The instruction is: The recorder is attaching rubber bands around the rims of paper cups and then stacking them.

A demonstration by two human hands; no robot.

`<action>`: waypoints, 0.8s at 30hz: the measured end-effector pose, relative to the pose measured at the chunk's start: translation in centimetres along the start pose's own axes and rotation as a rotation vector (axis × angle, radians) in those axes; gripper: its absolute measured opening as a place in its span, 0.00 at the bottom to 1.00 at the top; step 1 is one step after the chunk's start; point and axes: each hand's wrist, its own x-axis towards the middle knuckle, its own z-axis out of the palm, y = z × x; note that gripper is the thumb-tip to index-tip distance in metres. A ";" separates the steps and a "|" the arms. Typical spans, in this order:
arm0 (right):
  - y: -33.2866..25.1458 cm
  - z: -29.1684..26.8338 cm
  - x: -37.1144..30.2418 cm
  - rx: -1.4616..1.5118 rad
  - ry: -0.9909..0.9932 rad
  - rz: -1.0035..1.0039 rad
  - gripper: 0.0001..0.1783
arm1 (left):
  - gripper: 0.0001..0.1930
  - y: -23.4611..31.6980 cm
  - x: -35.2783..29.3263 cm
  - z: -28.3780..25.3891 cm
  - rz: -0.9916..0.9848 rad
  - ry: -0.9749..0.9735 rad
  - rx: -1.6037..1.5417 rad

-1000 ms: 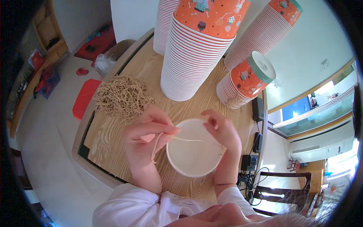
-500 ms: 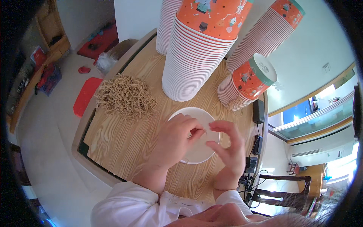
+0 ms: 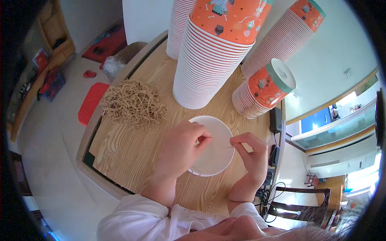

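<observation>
A white paper bucket point(image 3: 215, 160) stands with its mouth up on the table in front of me. My left hand point(image 3: 185, 146) is over its left rim, thumb and forefinger pinched together; what they hold, if anything, is too small to make out. At the right rim my right hand point(image 3: 252, 152) pinches a thin tan string point(image 3: 229, 147), which stretches a short way toward the left over the bucket's mouth. A small loop of string point(image 3: 194, 172) shows at the bucket's near-left rim. To the left lies a tangled heap of tan string point(image 3: 134, 104).
Tall nested stacks of paper buckets point(image 3: 209, 60) rise behind my hands. A shorter orange-printed stack point(image 3: 263, 86) stands at the right, with string against its lower side. Black power adapters point(image 3: 275, 120) and cables line the table's right edge. A chair point(image 3: 299, 201) is beyond.
My right hand has moved right, away from the left, and its fingers have closed from apart into a pinch on string. The bucket has shifted slightly right.
</observation>
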 end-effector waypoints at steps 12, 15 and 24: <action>-1.1 1.9 0.6 0.079 -0.083 -0.070 0.10 | 0.04 -0.2 -0.1 0.6 0.047 0.023 -0.041; -0.5 1.2 0.7 -0.006 -0.084 -0.018 0.09 | 0.04 -0.9 0.1 0.8 0.001 0.032 -0.063; -0.2 1.1 0.7 -0.103 0.052 -0.115 0.08 | 0.11 0.2 0.3 0.4 0.147 0.040 0.118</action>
